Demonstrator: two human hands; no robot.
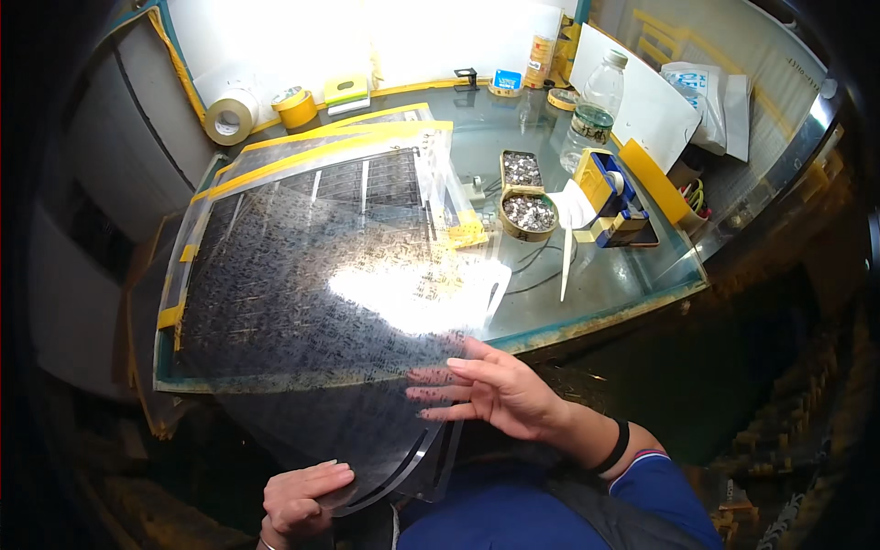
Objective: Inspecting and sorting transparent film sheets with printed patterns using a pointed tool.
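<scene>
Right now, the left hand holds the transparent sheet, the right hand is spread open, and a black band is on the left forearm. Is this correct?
One detail is wrong: the head view shows the black band on the right forearm, near the blue sleeve. The left hand does hold the transparent sheet, and the right hand is spread open.

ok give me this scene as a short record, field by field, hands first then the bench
left hand: gripping the near edge of a clear printed sheet
right hand: fingers spread, tips seen through the sheet; contact unclear
under the sheet: yellow-taped sheets on a glass tabletop
right side: round tin of dark and white bits, clear bottle, blue and yellow dispenser
back left: wide tape roll
</scene>
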